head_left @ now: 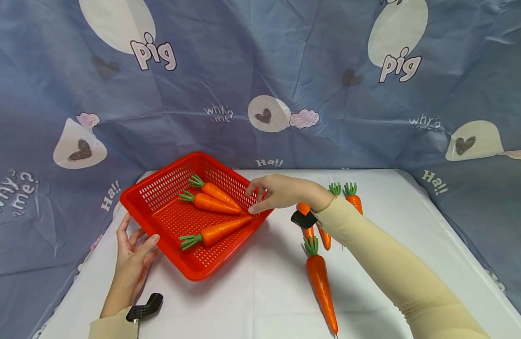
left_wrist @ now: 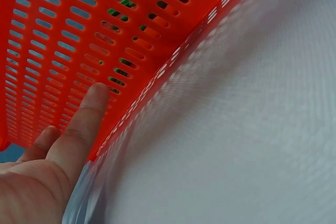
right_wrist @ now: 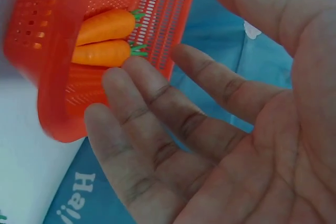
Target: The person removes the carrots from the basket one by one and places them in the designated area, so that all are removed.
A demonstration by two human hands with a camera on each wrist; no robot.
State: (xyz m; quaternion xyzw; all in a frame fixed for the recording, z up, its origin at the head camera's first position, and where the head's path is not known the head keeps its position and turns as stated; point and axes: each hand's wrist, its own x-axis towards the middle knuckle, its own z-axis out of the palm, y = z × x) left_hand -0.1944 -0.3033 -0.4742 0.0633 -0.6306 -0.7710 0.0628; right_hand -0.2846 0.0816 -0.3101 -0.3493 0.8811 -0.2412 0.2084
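Observation:
A red plastic basket [head_left: 167, 214] with slotted walls holds three orange carrots with green tops: an upper one [head_left: 220, 194], a middle one [head_left: 209, 203] and a lower one [head_left: 224, 230]. At the basket's near left side is my left hand [head_left: 132, 258], its thumb at the rim. In the left wrist view, extended fingers [left_wrist: 79, 132] lie against the slotted outer wall. Over the basket's right end hovers my right hand [head_left: 275, 192], fingers loosely bent and spread, holding nothing. The right wrist view shows its bare palm and separate fingertips beside the basket rim [right_wrist: 52, 103].
Right of the basket, several more carrots lie on the white table, among them a long one [head_left: 321, 287] near the front and one [head_left: 354, 202] farther back. My right forearm hides part of this group. A blue patterned cloth [head_left: 328, 84] hangs behind the table.

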